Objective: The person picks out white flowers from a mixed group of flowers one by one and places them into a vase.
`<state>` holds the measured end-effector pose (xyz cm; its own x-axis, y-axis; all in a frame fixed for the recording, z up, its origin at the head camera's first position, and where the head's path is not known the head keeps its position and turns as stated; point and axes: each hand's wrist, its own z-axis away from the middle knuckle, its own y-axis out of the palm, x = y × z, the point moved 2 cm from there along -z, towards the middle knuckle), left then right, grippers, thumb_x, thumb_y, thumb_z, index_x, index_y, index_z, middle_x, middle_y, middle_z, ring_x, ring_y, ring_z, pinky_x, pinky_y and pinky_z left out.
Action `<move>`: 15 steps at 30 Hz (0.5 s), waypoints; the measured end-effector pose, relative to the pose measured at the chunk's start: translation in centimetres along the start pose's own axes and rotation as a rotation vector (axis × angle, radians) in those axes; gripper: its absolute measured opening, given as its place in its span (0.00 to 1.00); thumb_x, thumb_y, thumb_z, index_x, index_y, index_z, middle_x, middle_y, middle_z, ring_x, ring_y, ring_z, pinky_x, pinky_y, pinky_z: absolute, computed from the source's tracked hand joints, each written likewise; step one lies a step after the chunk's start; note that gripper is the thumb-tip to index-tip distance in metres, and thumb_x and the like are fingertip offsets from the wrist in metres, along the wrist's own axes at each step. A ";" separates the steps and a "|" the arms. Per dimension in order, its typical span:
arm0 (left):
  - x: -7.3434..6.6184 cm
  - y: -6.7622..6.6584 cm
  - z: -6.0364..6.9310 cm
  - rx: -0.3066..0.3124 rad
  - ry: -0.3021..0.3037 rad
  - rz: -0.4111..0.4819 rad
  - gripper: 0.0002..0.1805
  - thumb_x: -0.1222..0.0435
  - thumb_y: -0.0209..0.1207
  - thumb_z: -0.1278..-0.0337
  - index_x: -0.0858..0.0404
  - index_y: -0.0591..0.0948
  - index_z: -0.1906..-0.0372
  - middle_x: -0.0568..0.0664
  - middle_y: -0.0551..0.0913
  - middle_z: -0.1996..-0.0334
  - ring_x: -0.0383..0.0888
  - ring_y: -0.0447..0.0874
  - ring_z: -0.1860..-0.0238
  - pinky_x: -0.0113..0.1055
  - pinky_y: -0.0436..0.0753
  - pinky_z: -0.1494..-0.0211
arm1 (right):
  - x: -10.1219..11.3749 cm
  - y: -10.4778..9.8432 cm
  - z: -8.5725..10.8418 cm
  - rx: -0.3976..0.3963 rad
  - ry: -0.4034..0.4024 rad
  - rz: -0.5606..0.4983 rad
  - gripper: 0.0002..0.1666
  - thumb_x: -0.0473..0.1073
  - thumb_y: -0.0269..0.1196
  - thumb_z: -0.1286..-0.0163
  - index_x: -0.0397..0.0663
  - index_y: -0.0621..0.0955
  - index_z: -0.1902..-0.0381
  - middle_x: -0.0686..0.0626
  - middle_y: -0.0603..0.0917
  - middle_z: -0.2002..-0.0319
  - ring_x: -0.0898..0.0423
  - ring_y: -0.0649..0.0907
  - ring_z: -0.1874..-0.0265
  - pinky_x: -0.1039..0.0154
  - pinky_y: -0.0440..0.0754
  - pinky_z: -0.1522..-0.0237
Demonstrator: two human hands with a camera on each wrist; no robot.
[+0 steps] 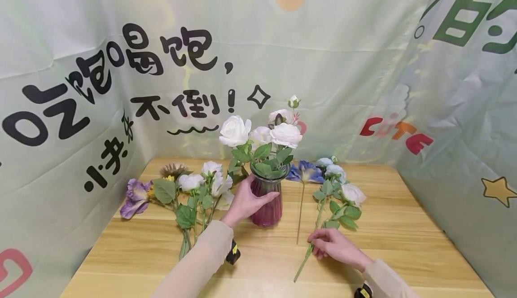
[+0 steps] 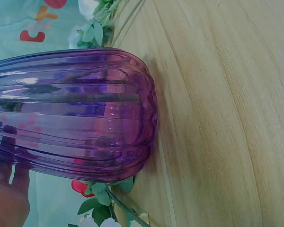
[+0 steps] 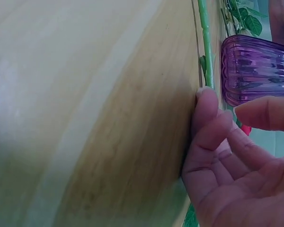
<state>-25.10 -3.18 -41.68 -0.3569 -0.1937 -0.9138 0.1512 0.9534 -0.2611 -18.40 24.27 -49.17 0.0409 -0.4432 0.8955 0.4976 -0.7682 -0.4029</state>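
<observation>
My left hand (image 1: 251,201) grips the ribbed glass vase (image 1: 268,206) around its side, thumb across the front. The vase stands upright, grey at the neck and purple-pink below, holding white roses (image 1: 286,135) with green leaves. In the left wrist view the vase (image 2: 85,118) fills much of the picture, with stems showing through the glass. My right hand (image 1: 333,244) rests low at the table, fingertips touching a green stem (image 3: 206,42); the thumb stands apart from the fingers. That stem runs toward a pale pink-white rose (image 1: 353,195) and light blue flowers (image 1: 336,172); which one it belongs to is unclear.
A blue flower (image 1: 305,172) on a thin stem lies right of the vase. Left of it lie white flowers (image 1: 191,181), a purple flower (image 1: 136,199) and a brownish bloom (image 1: 173,170). Printed cloth (image 1: 323,64) surrounds the wooden table (image 1: 404,235).
</observation>
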 end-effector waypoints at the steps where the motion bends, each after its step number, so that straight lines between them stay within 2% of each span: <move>1: -0.1 0.0 0.0 -0.003 0.001 0.003 0.30 0.65 0.73 0.47 0.64 0.75 0.39 0.59 0.86 0.49 0.54 0.86 0.46 0.44 0.83 0.40 | 0.0 0.0 0.0 -0.005 -0.001 0.006 0.15 0.36 0.56 0.25 0.26 0.79 0.51 0.42 0.86 0.69 0.59 0.83 0.75 0.69 0.82 0.73; 2: -0.1 0.0 0.1 -0.004 0.001 0.005 0.31 0.65 0.73 0.47 0.64 0.75 0.39 0.59 0.86 0.48 0.54 0.86 0.46 0.44 0.83 0.40 | 0.0 0.0 0.0 -0.009 -0.004 0.013 0.15 0.36 0.56 0.25 0.26 0.79 0.51 0.42 0.86 0.69 0.59 0.83 0.75 0.69 0.81 0.73; 9: 2.9 0.1 -1.0 0.026 0.011 -0.001 0.33 0.58 0.74 0.47 0.56 0.74 0.37 0.52 0.85 0.47 0.47 0.85 0.45 0.41 0.83 0.39 | -0.2 0.0 -0.3 -0.054 -0.002 0.050 0.12 0.37 0.59 0.26 0.30 0.82 0.55 0.43 0.85 0.72 0.60 0.82 0.78 0.68 0.82 0.75; 15: 2.9 0.1 -0.9 0.031 0.020 -0.027 0.34 0.53 0.73 0.47 0.56 0.74 0.36 0.51 0.85 0.47 0.46 0.85 0.45 0.41 0.84 0.39 | 0.1 0.1 -0.5 -0.111 0.024 0.120 0.08 0.36 0.63 0.30 0.34 0.83 0.61 0.46 0.84 0.77 0.59 0.81 0.81 0.66 0.82 0.79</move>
<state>-26.98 -3.44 -44.07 -0.3793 -0.2145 -0.9000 0.1695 0.9402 -0.2955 -18.78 23.86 -49.19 0.0728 -0.5448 0.8354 0.3916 -0.7548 -0.5263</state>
